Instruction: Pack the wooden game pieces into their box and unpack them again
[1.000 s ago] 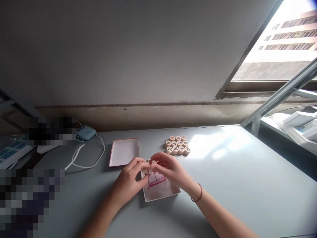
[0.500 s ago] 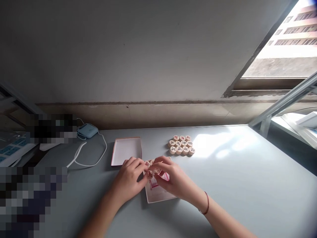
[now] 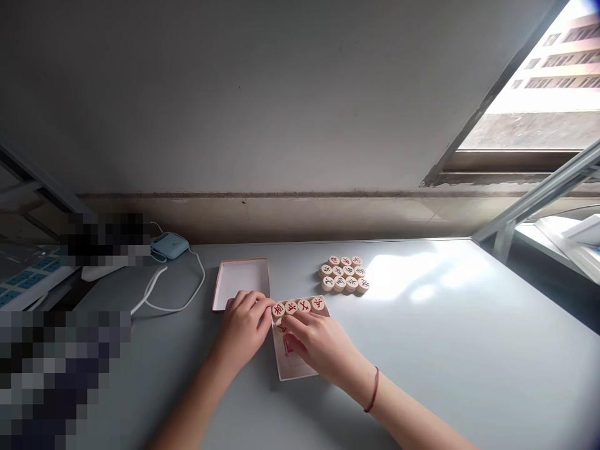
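Observation:
An open shallow box [image 3: 300,372] with white inside and red line markings stands in front of me. Along its far side runs a row of round wooden xiangqi pieces [image 3: 304,305] with red characters. My left hand [image 3: 246,322] rests at the box's left rim, fingertips by the row's left end, thumb apart, nothing held. Over the box, my right hand [image 3: 321,340] has its thumb and fingers closed around a xiangqi piece [image 3: 280,327] just below the row, at the left wall. The fingers partly cover this piece and the box's middle.
Stacked xiangqi pieces [image 3: 345,275] stand in rows beyond the box, to the right. An upturned box lid [image 3: 241,281] lies behind my left hand. Farther left are a light blue device [image 3: 170,245], a white cable [image 3: 200,287] and a power strip [image 3: 32,275].
My left hand has drawn back slightly from the pieces to the rim. The right hand has moved a little left and down, uncovering the far row of pieces.

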